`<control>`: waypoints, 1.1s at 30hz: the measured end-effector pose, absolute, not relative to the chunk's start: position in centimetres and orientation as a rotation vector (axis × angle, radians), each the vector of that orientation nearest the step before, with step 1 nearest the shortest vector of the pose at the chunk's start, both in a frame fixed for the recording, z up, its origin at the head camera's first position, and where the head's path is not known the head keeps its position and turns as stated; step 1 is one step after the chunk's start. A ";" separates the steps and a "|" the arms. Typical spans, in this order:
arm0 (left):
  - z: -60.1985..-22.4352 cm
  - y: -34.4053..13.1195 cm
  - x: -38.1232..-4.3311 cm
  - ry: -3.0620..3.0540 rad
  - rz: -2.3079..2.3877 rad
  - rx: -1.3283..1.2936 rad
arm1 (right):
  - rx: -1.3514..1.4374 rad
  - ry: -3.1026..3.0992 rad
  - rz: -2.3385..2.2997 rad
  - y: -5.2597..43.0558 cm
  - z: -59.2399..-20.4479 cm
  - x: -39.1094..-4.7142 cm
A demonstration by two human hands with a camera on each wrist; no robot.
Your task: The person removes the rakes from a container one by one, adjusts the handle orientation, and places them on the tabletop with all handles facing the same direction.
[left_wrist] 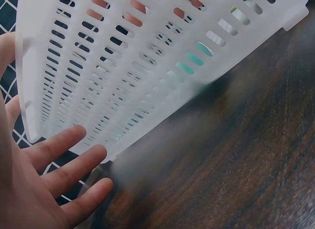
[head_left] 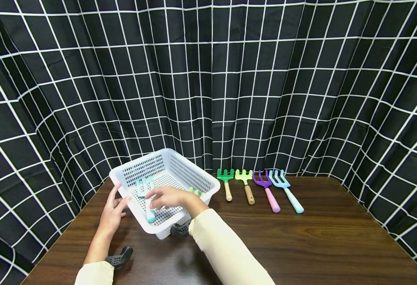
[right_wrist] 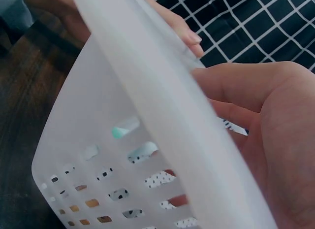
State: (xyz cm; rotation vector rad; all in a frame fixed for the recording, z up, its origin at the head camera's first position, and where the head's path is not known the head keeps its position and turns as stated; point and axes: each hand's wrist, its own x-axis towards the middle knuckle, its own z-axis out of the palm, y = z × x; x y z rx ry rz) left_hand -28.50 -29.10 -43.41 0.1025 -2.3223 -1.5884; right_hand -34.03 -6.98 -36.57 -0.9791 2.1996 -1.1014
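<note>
A white perforated plastic basket [head_left: 190,168] stands on the table, tilted askew in view. Inside it lies a light-blue garden hand fork [head_left: 149,215] with a teal handle end, tines toward the back left. My right hand [head_left: 170,198] reaches over the near rim into the basket, fingertips right at the fork's handle, thumb and forefinger parted around it. My left hand [head_left: 111,213] touches the basket's left rim; its other fingers [left_wrist: 78,165] spread loosely by the outer wall. Light-green tines [head_left: 196,192] show behind my right forearm, their handle hidden.
To the basket's right, a row of hand forks lies on the brown wooden table [head_left: 322,237]: dark green [head_left: 226,180], light green [head_left: 245,184], purple and pink [head_left: 267,190], light blue [head_left: 286,192]. A black white-gridded curtain [head_left: 251,79] surrounds the table's back and sides.
</note>
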 end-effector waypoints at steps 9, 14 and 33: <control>-43.3 -28.9 -28.5 -2.321 -1.596 0.089 | -0.981 2.243 -1.018 -7.8 -37.0 -34.2; -43.3 -28.9 -28.5 -2.314 -1.586 0.103 | -0.987 2.198 -0.933 -8.0 -37.3 -34.2; -43.4 -29.1 -28.5 -2.305 -1.607 0.111 | -1.023 2.490 -0.549 -8.1 -37.8 -34.2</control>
